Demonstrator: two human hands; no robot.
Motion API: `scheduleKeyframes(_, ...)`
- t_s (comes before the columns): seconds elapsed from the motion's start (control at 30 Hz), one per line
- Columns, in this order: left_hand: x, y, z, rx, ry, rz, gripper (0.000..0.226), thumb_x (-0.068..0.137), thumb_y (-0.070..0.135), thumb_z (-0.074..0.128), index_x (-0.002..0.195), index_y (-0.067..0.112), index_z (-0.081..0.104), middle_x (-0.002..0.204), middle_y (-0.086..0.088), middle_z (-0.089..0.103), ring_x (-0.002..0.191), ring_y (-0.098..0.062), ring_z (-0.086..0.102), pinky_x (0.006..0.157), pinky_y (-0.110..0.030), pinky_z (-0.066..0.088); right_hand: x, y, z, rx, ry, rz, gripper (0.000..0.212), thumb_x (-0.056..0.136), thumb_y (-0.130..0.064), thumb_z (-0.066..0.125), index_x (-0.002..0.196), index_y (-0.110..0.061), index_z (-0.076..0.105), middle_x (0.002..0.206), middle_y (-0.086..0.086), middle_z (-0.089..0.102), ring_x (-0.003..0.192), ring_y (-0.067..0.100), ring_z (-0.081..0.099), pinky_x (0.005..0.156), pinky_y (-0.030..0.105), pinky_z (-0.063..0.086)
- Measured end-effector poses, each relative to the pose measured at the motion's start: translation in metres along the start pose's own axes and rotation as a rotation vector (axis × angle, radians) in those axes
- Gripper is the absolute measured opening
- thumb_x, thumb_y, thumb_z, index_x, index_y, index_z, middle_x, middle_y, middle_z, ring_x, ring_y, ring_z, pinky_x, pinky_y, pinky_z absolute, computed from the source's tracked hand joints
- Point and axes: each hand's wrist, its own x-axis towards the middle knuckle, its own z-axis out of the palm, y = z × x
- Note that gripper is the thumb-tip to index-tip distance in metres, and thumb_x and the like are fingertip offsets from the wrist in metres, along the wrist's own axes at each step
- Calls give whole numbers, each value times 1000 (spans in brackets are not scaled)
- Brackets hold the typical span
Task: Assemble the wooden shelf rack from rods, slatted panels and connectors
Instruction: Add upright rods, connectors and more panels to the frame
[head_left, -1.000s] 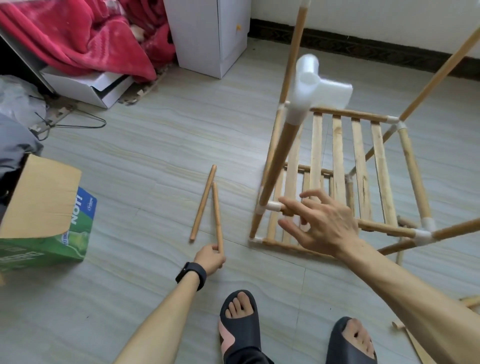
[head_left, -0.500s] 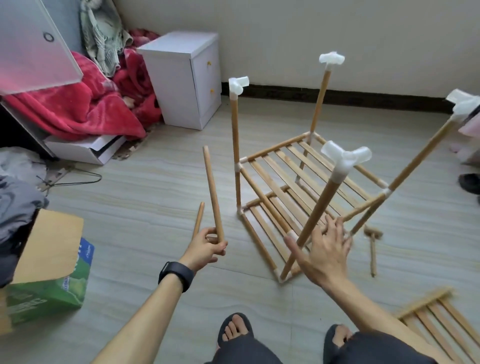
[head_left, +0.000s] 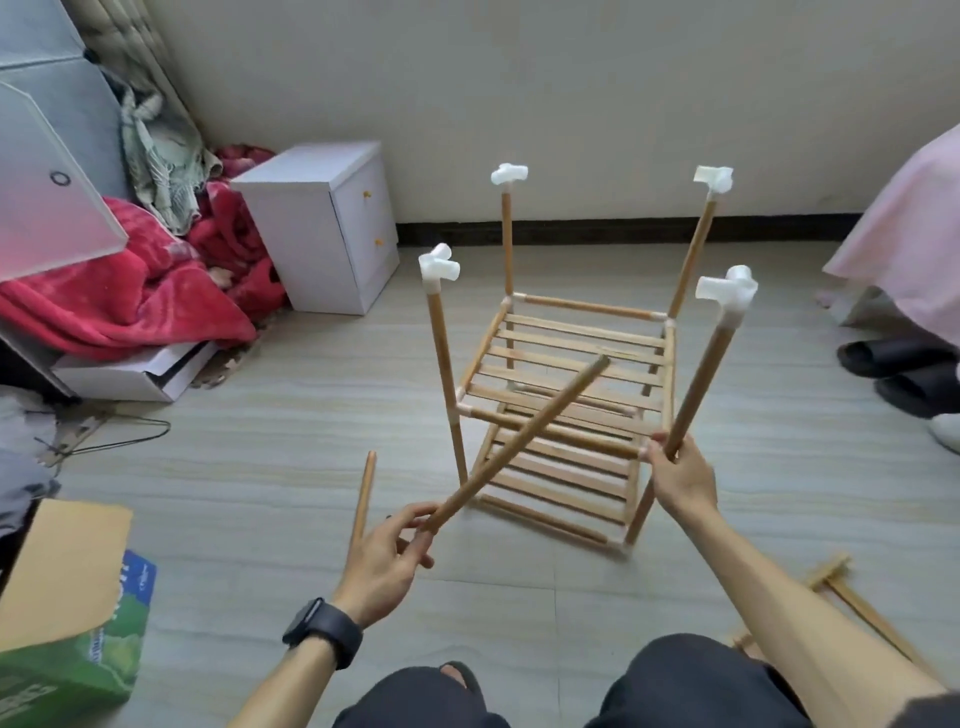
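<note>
Pinching a loose rod (head_left: 519, 447) by its lower end, the left hand (head_left: 384, 556) slants it across the rack (head_left: 571, 338) on the floor (head_left: 260, 441). The right hand (head_left: 680, 478) grips the near upright (head_left: 701, 379); a spare slatted panel (head_left: 862, 613) lies partly hidden behind that forearm.

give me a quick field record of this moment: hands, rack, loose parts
left hand: pinches the near end of a loose rod, far end raised in front of the rack
right hand: grips the near right upright
rack: stands on the floor, two slatted tiers, four uprights each capped with a white connector
spare rod: lies on the floor by the left hand
spare panel: on the floor at lower right, partly hidden by the right arm
</note>
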Motion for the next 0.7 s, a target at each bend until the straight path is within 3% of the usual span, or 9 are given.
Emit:
scheduleKeyframes(0.1,12,20,-2,-92,1,17,24,101,16,57,112,34,67,95,-1,73,79,-18,73,78,-34,60,3,-6,-9,-19,-45,79,18,104,-33,47,121,-33,55,111,2,68,108,32,62,92,44,51)
scheduleKeyframes(0.2,27,40,-5,-169,-10,12,25,102,12,53,105,31,69,89,-3,74,78,-23,72,76,-32,61,0,-7,-24,-12,-8,72,16,103,-37,52,116,-27,53,111,4,69,110,32,60,93,44,50)
scheduleKeyframes(0.33,40,58,-9,-212,9,18,25,103,13,51,102,29,71,87,-4,74,73,-19,71,67,-25,59,-7,1,-49,68,16,231,65,90,-47,73,140,-17,47,140,8,58,127,31,56,104,43,48)
scheduleKeyframes(0.37,42,62,-11,-212,3,18,24,103,15,51,103,28,71,88,-5,74,73,-18,71,67,-26,58,-13,3,-53,71,41,275,71,86,-47,77,140,-13,45,139,10,55,123,31,56,99,41,49)
scheduleKeyframes(0.43,45,69,-14,-207,-17,18,23,104,16,50,106,25,71,89,-6,73,73,-16,70,69,-28,59,-28,4,-58,165,59,312,60,82,-40,81,124,-11,49,129,11,57,105,25,59,82,35,50)
scheduleKeyframes(0.47,47,74,-14,-200,-35,17,23,104,16,49,108,23,71,90,-6,72,73,-16,70,71,-29,59,-36,2,-59,274,-21,309,53,82,-35,82,118,-12,52,123,12,60,97,21,59,75,32,48)
scheduleKeyframes(0.53,50,87,-14,-144,-84,23,23,104,16,48,112,20,69,92,-7,71,74,-15,70,73,-30,59,-54,-11,-59,565,-375,279,47,79,-29,86,118,-13,63,111,9,66,87,18,59,67,30,47)
scheduleKeyframes(0.6,52,105,-13,-44,-157,40,25,105,16,46,115,20,68,94,-6,70,77,-14,69,74,-29,56,-70,-33,-59,815,-696,244,41,77,-35,89,111,-18,73,92,3,66,75,17,59,61,28,49)
scheduleKeyframes(0.7,55,132,-16,55,-206,88,23,105,20,48,111,25,69,96,1,71,88,-12,66,75,-23,53,-83,-68,-53,1067,-769,299,29,88,-46,78,99,-19,78,82,6,67,69,20,63,62,31,55)
